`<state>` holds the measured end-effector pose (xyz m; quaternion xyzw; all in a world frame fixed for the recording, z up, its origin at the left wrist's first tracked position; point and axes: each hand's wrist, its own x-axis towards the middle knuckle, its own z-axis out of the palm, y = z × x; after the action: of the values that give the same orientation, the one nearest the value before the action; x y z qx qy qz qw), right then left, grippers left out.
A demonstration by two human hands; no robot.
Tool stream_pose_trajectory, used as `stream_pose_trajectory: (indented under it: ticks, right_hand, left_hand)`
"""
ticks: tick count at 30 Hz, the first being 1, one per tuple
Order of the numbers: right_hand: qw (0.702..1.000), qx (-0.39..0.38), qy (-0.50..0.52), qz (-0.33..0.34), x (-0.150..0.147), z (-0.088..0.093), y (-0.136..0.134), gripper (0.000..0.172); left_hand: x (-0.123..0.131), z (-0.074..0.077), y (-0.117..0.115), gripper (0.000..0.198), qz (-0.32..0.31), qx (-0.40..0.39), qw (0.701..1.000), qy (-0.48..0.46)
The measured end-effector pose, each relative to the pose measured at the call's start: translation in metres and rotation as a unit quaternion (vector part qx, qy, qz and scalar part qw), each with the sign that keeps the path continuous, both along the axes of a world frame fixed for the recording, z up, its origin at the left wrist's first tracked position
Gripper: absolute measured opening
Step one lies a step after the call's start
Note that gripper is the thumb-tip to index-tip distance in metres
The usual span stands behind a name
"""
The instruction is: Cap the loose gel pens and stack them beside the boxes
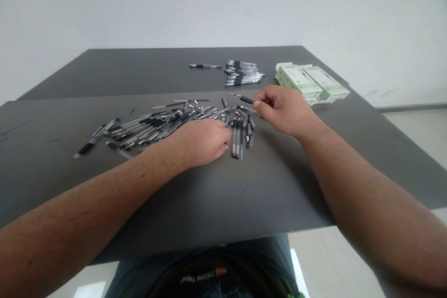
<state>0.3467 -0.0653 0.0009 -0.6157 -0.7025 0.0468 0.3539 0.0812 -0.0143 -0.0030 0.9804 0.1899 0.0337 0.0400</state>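
My right hand (284, 109) pinches a black pen (242, 98) by its rear end, the tip pointing left just above the table. My left hand (206, 142) rests knuckles up on the dark table (209, 195), fingers curled beside a few loose pens and caps (240, 135); what lies under the fingers is hidden. A scattered heap of many black and clear pens (153, 125) spreads to the left of both hands.
A neat stack of pens (242, 73) and one single pen (205, 66) lie farther back. Green and white boxes (312, 83) sit at the right rear, close to the table edge. A white wall stands behind; pale floor shows at the right.
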Motion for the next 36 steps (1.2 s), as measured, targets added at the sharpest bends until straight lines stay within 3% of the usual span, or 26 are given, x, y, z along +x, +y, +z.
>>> stream_pose_trajectory:
  ticks: [10, 13, 19, 22, 32, 36]
  right_hand:
    - [1.0, -0.004, -0.002, -0.011, 0.001, -0.001, 0.001, 0.017]
    - [0.999, 0.009, 0.004, -0.033, 0.002, 0.0, 0.001, 0.019]
    - [0.998, 0.016, 0.018, -0.052, 0.003, 0.0, 0.003, 0.019]
    - [0.998, 0.018, 0.019, -0.051, 0.003, -0.001, 0.003, 0.019]
    - [0.998, 0.004, 0.019, -0.059, -0.001, 0.003, 0.001, 0.02]
    - [0.998, 0.005, 0.018, -0.057, -0.001, 0.002, 0.002, 0.019]
  left_hand:
    - [-0.005, -0.001, 0.006, 0.017, -0.002, -0.005, 1.0, -0.005]
    - [-0.007, 0.005, 0.024, 0.022, 0.007, 0.025, 0.999, -0.02]
    - [-0.009, 0.022, 0.073, 0.026, 0.08, 0.083, 0.993, -0.029]
    - [-0.009, 0.028, 0.086, 0.035, 0.117, 0.086, 0.989, -0.005]
    - [-0.014, 0.023, 0.086, 0.041, 0.162, 0.043, 0.986, 0.013]
    - [-0.004, 0.021, 0.083, 0.037, 0.144, 0.028, 0.989, 0.03]
